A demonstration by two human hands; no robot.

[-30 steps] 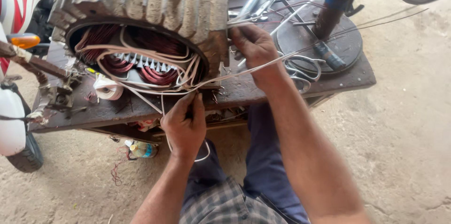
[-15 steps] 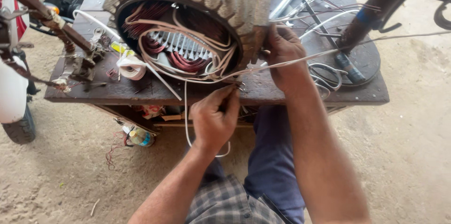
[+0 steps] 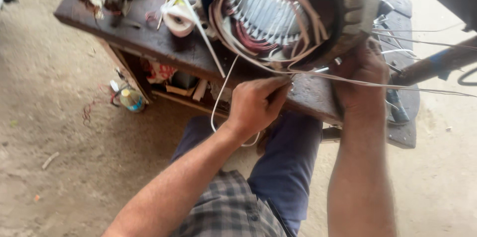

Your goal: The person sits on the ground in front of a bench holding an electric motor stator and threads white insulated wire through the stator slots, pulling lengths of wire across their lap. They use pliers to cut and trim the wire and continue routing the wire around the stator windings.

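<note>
At frame centre the left hand (image 3: 253, 105) pinches pale wires (image 3: 348, 79) while the right hand (image 3: 365, 80) grips the motor stator (image 3: 293, 13) on the tabletop (image 3: 149, 38).

Checked grey shirt (image 3: 233, 212) — navy trousers (image 3: 285, 172) (reddish windings (image 3: 251, 43)).

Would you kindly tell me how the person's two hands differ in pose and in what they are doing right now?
The left hand is curled, pinching thin white wires at the workbench edge; the right hand spreads flat against the motor stator housing. The left hand sits lower and nearer the body, the right hand higher, at the stator's rim. Both are bare and touch the wire bundle.
</note>
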